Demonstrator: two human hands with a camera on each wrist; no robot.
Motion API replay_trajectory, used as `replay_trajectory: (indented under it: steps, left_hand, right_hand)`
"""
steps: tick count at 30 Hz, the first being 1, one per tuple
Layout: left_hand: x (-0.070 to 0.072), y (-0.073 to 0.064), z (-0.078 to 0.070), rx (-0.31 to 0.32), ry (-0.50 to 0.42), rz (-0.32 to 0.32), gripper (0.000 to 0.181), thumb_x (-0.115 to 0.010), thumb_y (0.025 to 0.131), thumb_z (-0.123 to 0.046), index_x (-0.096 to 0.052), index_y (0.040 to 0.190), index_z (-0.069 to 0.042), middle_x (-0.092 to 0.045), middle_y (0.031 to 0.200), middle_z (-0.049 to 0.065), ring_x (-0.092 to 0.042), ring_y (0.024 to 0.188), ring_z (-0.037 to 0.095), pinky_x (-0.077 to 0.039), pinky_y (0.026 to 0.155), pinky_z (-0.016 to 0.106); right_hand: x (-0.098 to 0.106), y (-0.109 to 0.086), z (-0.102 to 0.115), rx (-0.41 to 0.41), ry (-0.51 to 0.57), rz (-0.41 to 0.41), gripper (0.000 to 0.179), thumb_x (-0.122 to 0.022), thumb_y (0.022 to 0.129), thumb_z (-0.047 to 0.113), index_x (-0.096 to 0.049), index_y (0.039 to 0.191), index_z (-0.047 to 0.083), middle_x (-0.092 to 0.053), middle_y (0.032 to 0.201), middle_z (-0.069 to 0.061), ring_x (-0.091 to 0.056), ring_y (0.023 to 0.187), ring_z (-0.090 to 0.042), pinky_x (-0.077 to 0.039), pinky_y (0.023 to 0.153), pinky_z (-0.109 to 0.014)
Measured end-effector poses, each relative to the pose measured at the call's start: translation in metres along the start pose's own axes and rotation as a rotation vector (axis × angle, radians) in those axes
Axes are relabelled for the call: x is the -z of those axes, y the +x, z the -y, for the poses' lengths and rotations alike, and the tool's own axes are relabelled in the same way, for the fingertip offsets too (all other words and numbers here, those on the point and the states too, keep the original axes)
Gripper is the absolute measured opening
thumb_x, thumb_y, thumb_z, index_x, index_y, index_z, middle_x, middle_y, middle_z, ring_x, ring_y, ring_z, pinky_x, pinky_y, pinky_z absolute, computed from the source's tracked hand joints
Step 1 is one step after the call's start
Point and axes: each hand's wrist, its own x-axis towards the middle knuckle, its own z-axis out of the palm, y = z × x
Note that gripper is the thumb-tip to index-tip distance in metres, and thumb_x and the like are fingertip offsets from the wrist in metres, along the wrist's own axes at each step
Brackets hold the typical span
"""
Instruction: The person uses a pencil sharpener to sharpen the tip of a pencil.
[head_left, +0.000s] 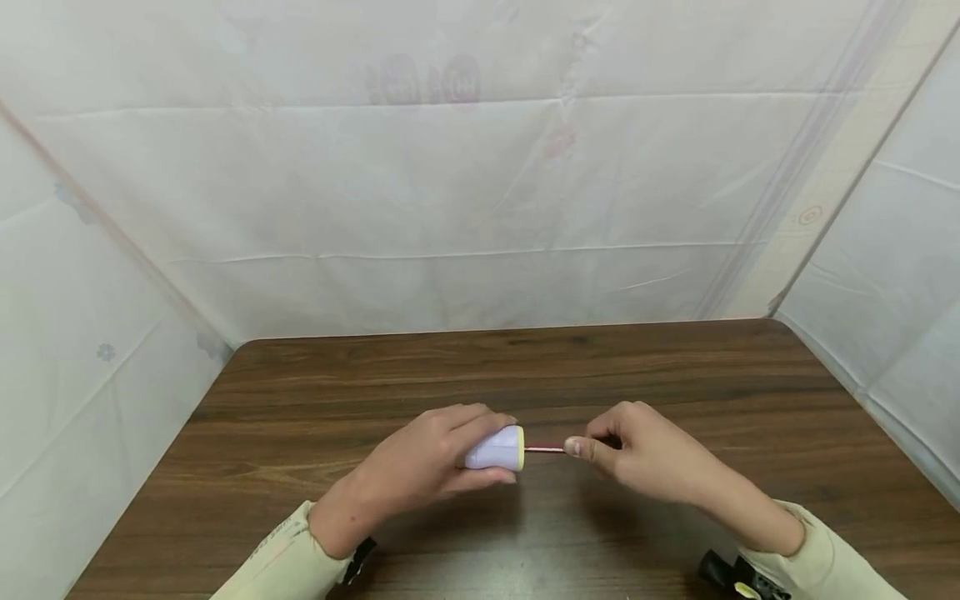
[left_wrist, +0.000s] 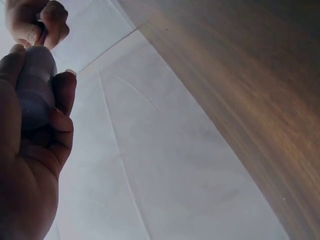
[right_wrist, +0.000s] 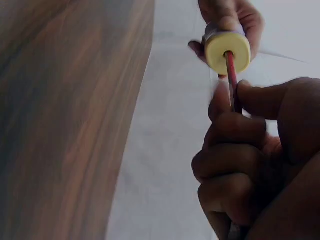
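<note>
My left hand [head_left: 420, 460] grips a small lilac pencil sharpener [head_left: 493, 450], with the fingers over its far side and the thumb along its near side. Its yellow end face [right_wrist: 216, 54] points right, toward my other hand. A thin red pencil [head_left: 544, 450] with dark stripes runs into the round hole in that face, as the right wrist view shows. Thumb and forefinger of my right hand [head_left: 656, 457] pinch the pencil a short way from the hole. The pencil's tip is hidden inside the sharpener, and its other end is covered by my right hand.
Both hands are above a dark brown wood-grain table [head_left: 330, 392], near its middle. Whitish sheeting [head_left: 465, 192] hangs behind the table and on both sides. A black wrist device [head_left: 738, 575] sits at the right sleeve.
</note>
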Motion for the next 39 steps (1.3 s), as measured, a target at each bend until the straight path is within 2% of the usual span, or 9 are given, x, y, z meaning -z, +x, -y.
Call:
replay_trajectory:
  steps: [6, 11, 14, 19, 23, 26, 30, 35, 39]
  left_hand:
    - [0.003, -0.002, 0.002, 0.112, -0.112, -0.055, 0.041, -0.076, 0.100, -0.039, -0.068, 0.128, -0.010, -0.068, 0.100, -0.005, -0.059, 0.077, 0.001, -0.049, 0.064, 0.011]
    - [0.004, -0.001, 0.000, 0.208, -0.291, -0.102, 0.031, -0.081, 0.098, -0.024, -0.071, 0.124, -0.010, -0.072, 0.101, -0.004, -0.060, 0.077, 0.003, -0.052, 0.062, 0.015]
    - [0.003, 0.000, -0.002, 0.235, -0.410, -0.107, 0.028, -0.082, 0.096, -0.016, -0.073, 0.122, -0.010, -0.074, 0.101, -0.003, -0.062, 0.078, 0.004, -0.054, 0.061, 0.019]
    - [0.008, 0.001, -0.006, 0.232, -0.455, -0.093, 0.026, -0.082, 0.095, -0.015, -0.074, 0.120, -0.013, -0.072, 0.095, -0.006, -0.061, 0.075, 0.004, -0.053, 0.059, 0.019]
    - [0.012, 0.001, -0.006, 0.169, -0.363, -0.097, 0.027, -0.080, 0.098, -0.022, -0.072, 0.121, -0.013, -0.071, 0.095, -0.006, -0.059, 0.075, 0.003, -0.051, 0.058, 0.016]
    - [0.015, 0.000, -0.005, 0.115, -0.289, -0.099, 0.030, -0.078, 0.100, -0.028, -0.071, 0.124, -0.012, -0.069, 0.095, -0.006, -0.058, 0.075, 0.002, -0.050, 0.058, 0.014]
    - [0.016, 0.002, -0.004, 0.061, -0.205, -0.077, 0.035, -0.074, 0.102, -0.034, -0.069, 0.127, -0.010, -0.069, 0.098, -0.004, -0.059, 0.076, 0.002, -0.050, 0.062, 0.012]
    - [0.012, 0.004, -0.003, -0.024, -0.055, -0.027, 0.043, -0.076, 0.100, -0.038, -0.068, 0.128, -0.006, -0.068, 0.101, -0.003, -0.061, 0.080, 0.002, -0.051, 0.070, 0.011]
    - [0.007, 0.002, -0.003, -0.047, -0.016, -0.001, 0.044, -0.079, 0.098, -0.036, -0.067, 0.127, -0.005, -0.067, 0.100, -0.004, -0.060, 0.080, 0.002, -0.051, 0.072, 0.012]
  right_hand:
    - [-0.003, 0.006, -0.004, 0.373, -0.280, -0.346, 0.017, -0.082, 0.097, 0.028, -0.069, 0.086, 0.024, -0.056, 0.076, 0.017, -0.049, 0.060, -0.001, -0.043, 0.053, -0.019]
    - [-0.004, 0.021, 0.003, 0.849, -0.599, -0.886, 0.040, -0.067, 0.106, 0.037, -0.073, 0.081, 0.007, -0.063, 0.074, 0.002, -0.050, 0.059, -0.014, -0.042, 0.059, -0.030]
    - [-0.002, 0.031, 0.011, 1.079, -0.684, -1.173, 0.041, -0.072, 0.104, 0.029, -0.071, 0.072, 0.004, -0.061, 0.064, -0.001, -0.045, 0.055, -0.020, -0.038, 0.056, -0.035]
    - [-0.002, 0.035, 0.018, 1.212, -0.712, -1.304, 0.044, -0.073, 0.104, 0.024, -0.066, 0.065, 0.004, -0.051, 0.057, 0.001, -0.032, 0.051, -0.017, -0.027, 0.051, -0.030]
    - [-0.008, 0.031, 0.019, 1.112, -0.721, -1.231, 0.051, -0.066, 0.108, 0.028, -0.059, 0.061, 0.008, -0.044, 0.057, 0.003, -0.027, 0.049, -0.012, -0.017, 0.048, -0.025]
    - [-0.013, 0.023, 0.016, 0.966, -0.714, -1.077, 0.053, -0.058, 0.111, 0.033, -0.053, 0.062, 0.014, -0.038, 0.058, 0.006, -0.025, 0.048, -0.007, -0.013, 0.047, -0.020]
    - [-0.015, 0.005, 0.010, 0.614, -0.612, -0.713, 0.054, -0.051, 0.111, 0.048, -0.047, 0.063, 0.025, -0.029, 0.057, 0.016, -0.020, 0.049, 0.003, -0.013, 0.044, -0.016]
    - [-0.007, -0.008, 0.009, 0.088, -0.153, -0.137, 0.051, -0.061, 0.107, 0.047, -0.049, 0.062, 0.027, -0.024, 0.056, 0.021, -0.020, 0.050, 0.004, -0.015, 0.045, -0.019]
    - [0.000, -0.004, 0.006, -0.035, 0.036, 0.062, 0.054, -0.063, 0.108, 0.040, -0.046, 0.061, 0.019, -0.026, 0.056, 0.016, -0.020, 0.050, -0.001, -0.017, 0.046, -0.023]
